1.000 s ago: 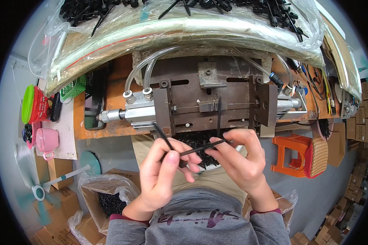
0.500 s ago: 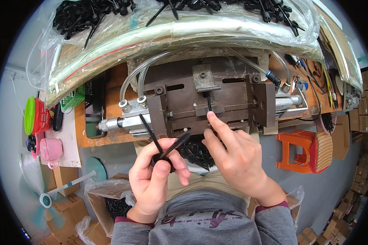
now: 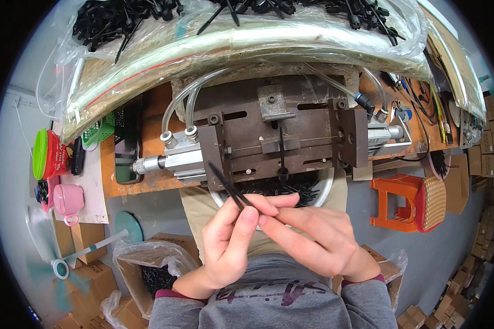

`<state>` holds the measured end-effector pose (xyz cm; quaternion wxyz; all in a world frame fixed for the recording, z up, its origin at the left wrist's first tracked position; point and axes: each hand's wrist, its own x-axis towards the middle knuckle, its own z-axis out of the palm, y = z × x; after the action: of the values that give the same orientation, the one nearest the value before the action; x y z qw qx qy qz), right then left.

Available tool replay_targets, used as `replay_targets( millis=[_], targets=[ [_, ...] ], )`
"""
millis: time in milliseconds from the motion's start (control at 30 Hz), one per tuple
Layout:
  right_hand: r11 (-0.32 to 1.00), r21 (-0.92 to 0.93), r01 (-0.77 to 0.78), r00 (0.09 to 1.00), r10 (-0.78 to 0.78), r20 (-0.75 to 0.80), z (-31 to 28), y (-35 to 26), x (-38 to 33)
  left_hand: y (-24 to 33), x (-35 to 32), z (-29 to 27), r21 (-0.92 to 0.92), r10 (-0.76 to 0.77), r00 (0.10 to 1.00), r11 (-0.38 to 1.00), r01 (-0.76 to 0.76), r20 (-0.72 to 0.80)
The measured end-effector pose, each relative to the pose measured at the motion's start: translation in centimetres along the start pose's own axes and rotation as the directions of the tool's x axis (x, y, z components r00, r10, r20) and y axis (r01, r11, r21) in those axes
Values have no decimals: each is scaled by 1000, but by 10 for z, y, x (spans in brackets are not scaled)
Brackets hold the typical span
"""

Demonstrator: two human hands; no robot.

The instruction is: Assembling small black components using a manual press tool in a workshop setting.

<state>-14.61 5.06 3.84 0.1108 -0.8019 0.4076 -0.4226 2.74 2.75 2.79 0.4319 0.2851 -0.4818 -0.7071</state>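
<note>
My left hand (image 3: 228,241) pinches slim black plastic strips (image 3: 225,183), which look like cable ties, between thumb and fingers; they slant up and to the left. Close against it, my right hand (image 3: 318,238) has its fingertips drawn together beside the left thumb; whatever lies between them is hidden. Beyond both hands, a black plastic stem with a cup-shaped end (image 3: 283,174) sits in the middle of a dark metal fixture (image 3: 313,123), its end pointing toward me. Under the fixture's near edge, a white-rimmed container (image 3: 325,189) holds more black parts, partly covered by my hands.
Metal cylinders (image 3: 184,163) with clear hoses flank the fixture. A plastic-covered ledge (image 3: 230,41) bearing black parts spans the far side. At left stand a pink cup (image 3: 68,201) and a fan (image 3: 61,268); at right, an orange stool (image 3: 398,200). An open carton (image 3: 132,274) sits low left.
My right hand has drawn back from the stem in the fixture and met my left hand. The stem's cup-shaped end now shows. The strips in my left hand lie closer together.
</note>
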Motion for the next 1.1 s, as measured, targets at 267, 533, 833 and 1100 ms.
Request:
replay_targets(
  millis=[267,533,833,1100],
  targets=[
    [971,-94,-222,972,213,-100,2,22,-6,-4,3,-5,323,156,981,940,-111,-117],
    [907,-418,-55,992,98,83,10,30,6,14,2,-6,-8,-9,1000,1000,9,18],
    [903,-426,-54,977,135,162,-1,23,14,26,-3,-12,340,184,980,929,-146,-82],
    [880,-474,36,983,-117,-143,-54,54,94,15,-4,-25,697,455,890,647,-309,-28]
  ],
)
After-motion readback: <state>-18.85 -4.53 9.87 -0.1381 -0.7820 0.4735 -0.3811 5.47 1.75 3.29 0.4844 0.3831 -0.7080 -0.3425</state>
